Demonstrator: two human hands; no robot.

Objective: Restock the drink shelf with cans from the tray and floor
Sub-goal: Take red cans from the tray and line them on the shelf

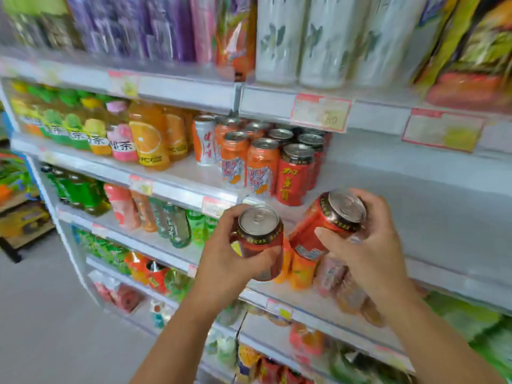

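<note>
My left hand (221, 259) grips a red drink can (260, 239) held upright, silver top facing me. My right hand (365, 245) grips a second red can (324, 225), tilted with its top leaning right. Both cans hover just in front of and below the drink shelf (194, 187). On that shelf stand rows of red cans (293, 176) and orange cans (261, 167). To the right of those rows the white shelf surface (401, 173) is bare.
Orange juice bottles (148, 137) and tea bottles (94, 131) fill the shelf's left part. Tall white cans (324, 40) stand on the shelf above. Bottles and packets crowd the lower shelves (171, 225). Grey floor (41, 314) lies at the lower left.
</note>
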